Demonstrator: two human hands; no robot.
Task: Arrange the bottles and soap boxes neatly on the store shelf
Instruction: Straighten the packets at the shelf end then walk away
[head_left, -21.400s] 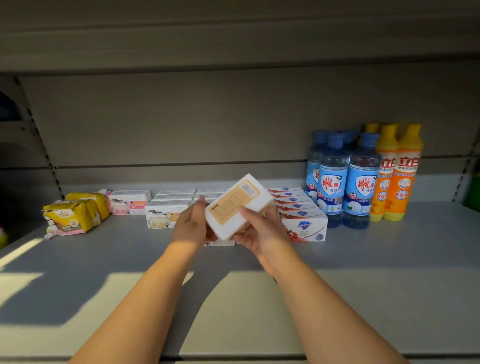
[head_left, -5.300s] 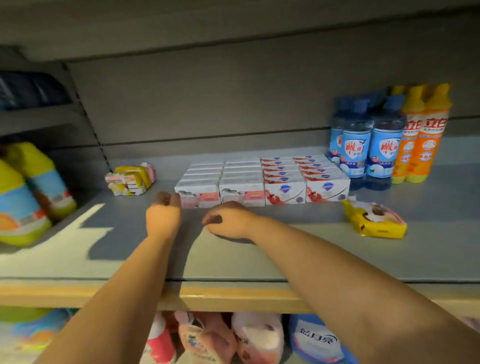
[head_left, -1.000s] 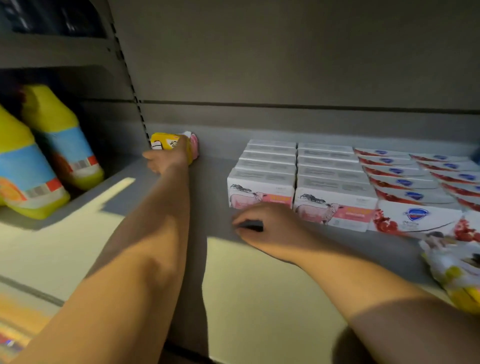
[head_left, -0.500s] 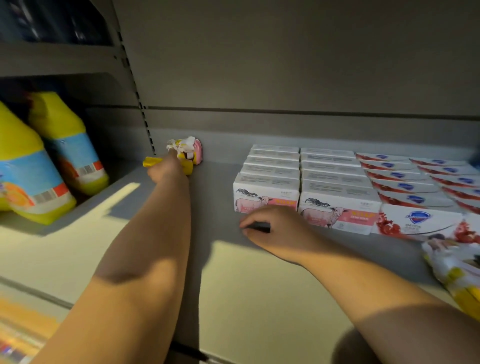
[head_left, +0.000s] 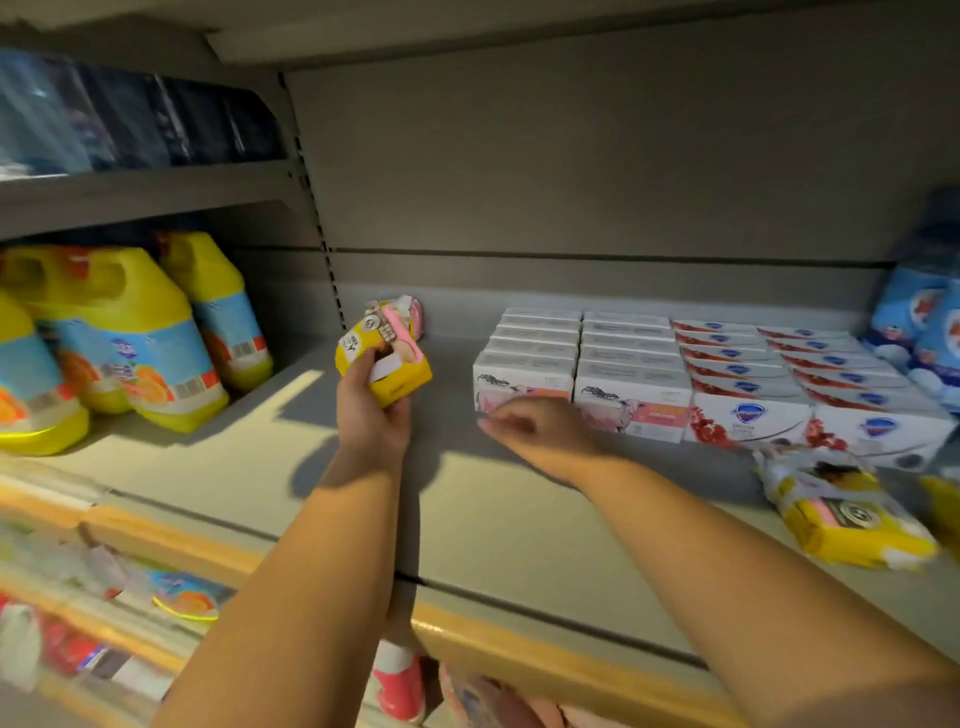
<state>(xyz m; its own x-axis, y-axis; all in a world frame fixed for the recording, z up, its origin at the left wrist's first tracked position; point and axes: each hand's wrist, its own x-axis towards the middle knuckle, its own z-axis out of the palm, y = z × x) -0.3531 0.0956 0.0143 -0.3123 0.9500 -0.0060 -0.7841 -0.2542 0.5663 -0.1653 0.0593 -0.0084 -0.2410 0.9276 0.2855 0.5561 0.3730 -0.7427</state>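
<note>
Yellow jugs (head_left: 119, 332), dark packs (head_left: 130, 124) at left

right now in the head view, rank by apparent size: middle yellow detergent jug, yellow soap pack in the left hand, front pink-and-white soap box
1. middle yellow detergent jug, clearly largest
2-3. yellow soap pack and pink-and-white soap box: too alike to rank

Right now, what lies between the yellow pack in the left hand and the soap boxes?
Head view: only bare shelf between the yellow pack and the soap boxes; the right hand is in front of them.
</note>
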